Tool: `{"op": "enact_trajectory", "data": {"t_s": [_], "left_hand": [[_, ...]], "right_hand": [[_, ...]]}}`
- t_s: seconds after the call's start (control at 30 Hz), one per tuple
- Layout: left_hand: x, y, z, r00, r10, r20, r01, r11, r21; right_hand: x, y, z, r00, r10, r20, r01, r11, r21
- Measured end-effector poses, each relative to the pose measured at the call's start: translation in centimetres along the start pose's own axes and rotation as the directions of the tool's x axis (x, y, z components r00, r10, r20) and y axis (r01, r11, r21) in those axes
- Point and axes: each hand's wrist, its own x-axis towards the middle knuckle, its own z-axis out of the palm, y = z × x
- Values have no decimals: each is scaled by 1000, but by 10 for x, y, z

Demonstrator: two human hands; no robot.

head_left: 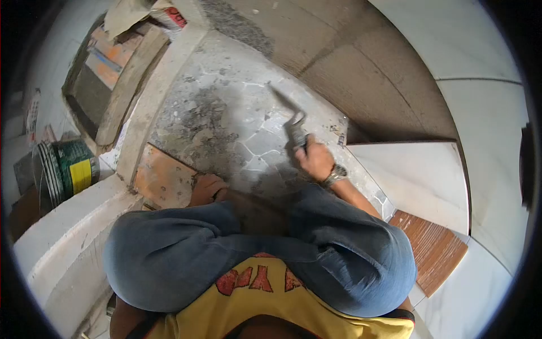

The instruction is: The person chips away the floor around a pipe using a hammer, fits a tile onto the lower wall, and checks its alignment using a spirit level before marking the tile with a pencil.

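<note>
In my right hand (316,163) is a trowel (293,107), gripped by its handle, with the narrow, motion-blurred blade reaching forward and left over the floor. Beneath it lies a grey floor (254,144) with a pale cracked-stone pattern, coated in patches of wet and dry mortar. My left hand (209,187) is closed at the right corner of an orange-backed tile (164,175) spotted with mortar. My left fingertips are partly hidden. A metal watch sits on the right wrist.
Left, beyond a raised curb (161,96), are a mortar trough (101,73) with a wooden plank (132,85) and a green bucket (73,172). A white tile (415,175) and a brown wood-look tile (432,246) are at right, beside the brown wall (361,62).
</note>
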Motion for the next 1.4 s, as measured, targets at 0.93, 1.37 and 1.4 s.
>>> {"op": "enact_trajectory", "data": {"t_s": [0.93,1.37,1.4], "left_hand": [[-14,-13,11,999,25,-21,-23,998,55],[-17,-28,17,998,61,-32,-59,996,64],[-17,-29,18,993,94,-66,-89,993,74]], "right_hand": [[181,-166,5,947,-317,-49,315,948,-45],[137,-183,44,954,-281,106,290,954,-77],[121,-181,43,929,-338,152,353,932,-82]]}}
